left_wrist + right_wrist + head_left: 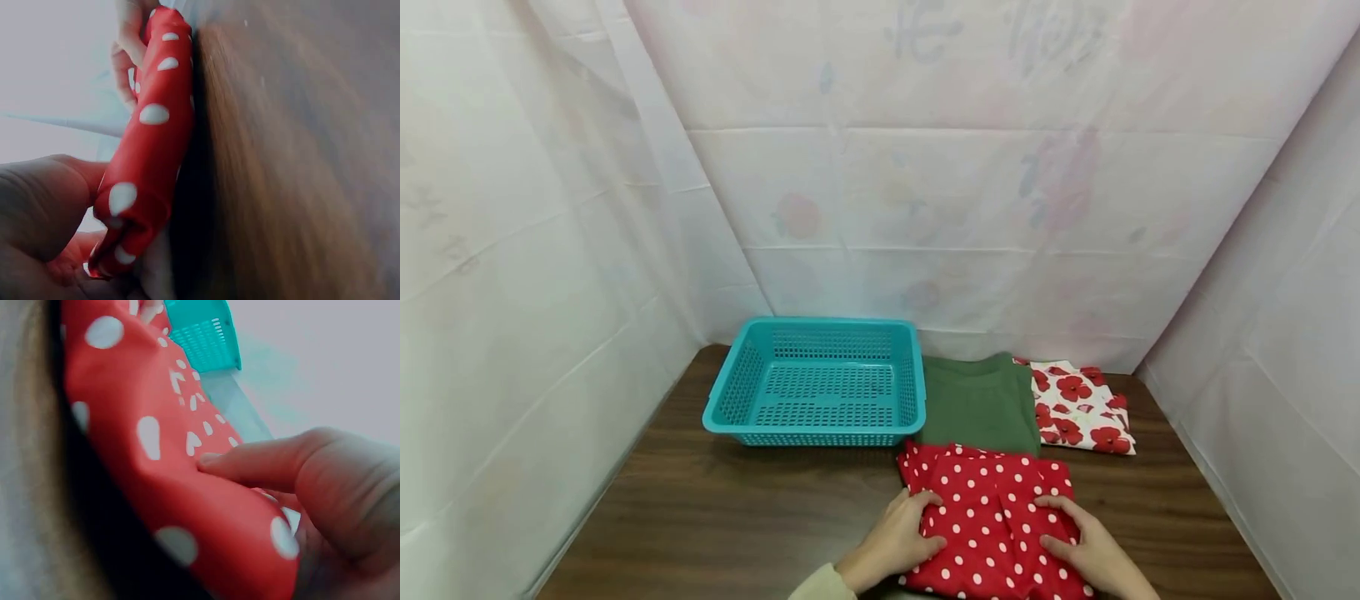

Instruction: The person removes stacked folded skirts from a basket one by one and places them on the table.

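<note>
A folded red garment with white polka dots (981, 525) lies at the front of the table, its front part between my two hands. My left hand (898, 537) grips its left edge; the left wrist view shows the thumb (44, 200) on the folded layers and a fingertip under them. On the opposite edge, my right hand (1097, 550) holds the fabric, with the thumb (250, 464) pressing a dent into the top in the right wrist view. Most of the right fingers are hidden by the cloth there.
Behind the red garment lies a folded green garment (977, 404), with a folded white cloth with red flowers (1078, 408) to its right. A turquoise plastic basket (917, 383) stands at the back left. White sheets (880, 183) enclose the wooden table (737, 517) on three sides.
</note>
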{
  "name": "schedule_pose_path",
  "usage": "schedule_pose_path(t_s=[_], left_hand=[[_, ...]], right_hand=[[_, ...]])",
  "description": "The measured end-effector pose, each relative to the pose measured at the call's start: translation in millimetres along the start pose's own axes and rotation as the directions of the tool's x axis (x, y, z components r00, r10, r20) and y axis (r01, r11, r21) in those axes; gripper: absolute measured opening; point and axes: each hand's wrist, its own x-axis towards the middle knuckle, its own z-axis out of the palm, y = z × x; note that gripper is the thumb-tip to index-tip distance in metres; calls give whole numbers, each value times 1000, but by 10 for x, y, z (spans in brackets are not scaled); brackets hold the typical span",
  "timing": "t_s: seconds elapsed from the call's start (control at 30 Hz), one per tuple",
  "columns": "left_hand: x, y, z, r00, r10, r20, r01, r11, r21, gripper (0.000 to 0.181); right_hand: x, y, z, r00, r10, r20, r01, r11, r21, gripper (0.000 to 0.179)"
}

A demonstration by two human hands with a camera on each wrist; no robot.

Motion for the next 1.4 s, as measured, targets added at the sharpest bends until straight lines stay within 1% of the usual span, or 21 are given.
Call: schedule_pose_path(t_s=[0.07,0.13,0.2,0.3,0.47,0.6,0.73,0.87,1.0,1.1,1.27,1.33,1.4], left_hand=[[-21,-15,-32,1000,-5,4,5,1000,17,46],[-49,-30,-61,1000,-17,17,17,1000,21,46],[-74,-39,-97,999,-30,37,29,999,22,48],[-72,-37,-173,996,-52,72,50,998,24,50],[19,-33,-320,991,-87,103,83,996,42,54],[72,-56,-358,989,-87,123,83,996,36,56],[90,-78,-345,988,-99,121,96,995,33,63],[111,-87,-320,988,-96,121,88,994,71,68],[128,-89,-314,988,-93,126,80,991,104,71],[137,-91,-315,987,-96,128,81,989,123,72],[147,-74,-322,985,-106,137,88,988,129,72],[132,-59,-334,982,-120,142,102,987,127,74],[101,-47,-352,980,-138,143,117,983,144,78]], right_hand=[[46,-40,10,998,-12,-57,9,999,-50,47],[89,-86,46,995,-19,-102,11,996,-85,40],[116,-122,96,993,-23,-119,11,994,-104,38],[129,-154,169,994,-47,-101,34,992,-124,36],[148,-179,223,989,-147,-31,142,980,-140,27],[168,-193,228,988,-154,6,154,980,-128,25],[171,-193,233,992,-127,0,126,984,-127,29],[153,-167,217,996,-85,-25,80,987,-142,36],[137,-160,211,998,-55,-27,49,985,-165,47],[131,-175,217,998,-57,-10,54,979,-199,56],[128,-209,219,997,-80,13,81,966,-246,66],[127,-225,225,996,-84,16,86,963,-256,68],[120,-247,240,997,-77,20,80,962,-262,70]])
